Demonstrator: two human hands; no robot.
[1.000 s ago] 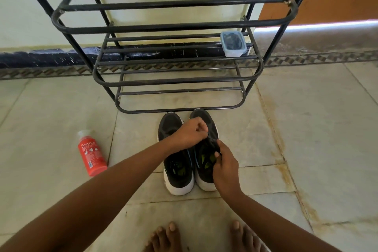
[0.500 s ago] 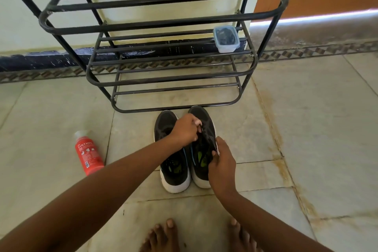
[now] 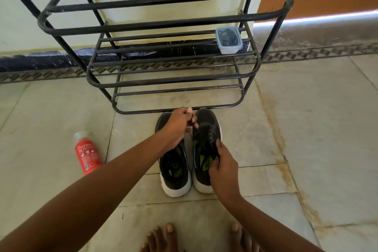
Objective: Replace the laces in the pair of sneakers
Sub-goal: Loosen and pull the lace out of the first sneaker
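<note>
My right hand (image 3: 222,166) holds the right sneaker (image 3: 205,145) steady; left hand (image 3: 180,124) pinches its lace (image 3: 191,124). I'd pull gently, straight out.

Rack (image 3: 176,110) just beyond sneakers (image 3: 190,149).

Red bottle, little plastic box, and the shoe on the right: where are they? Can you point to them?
red bottle (image 3: 87,156), head view, on the middle of its label.
plastic box (image 3: 228,40), head view, on its clear lid.
right shoe (image 3: 207,127), head view, on the black toe area.
</note>
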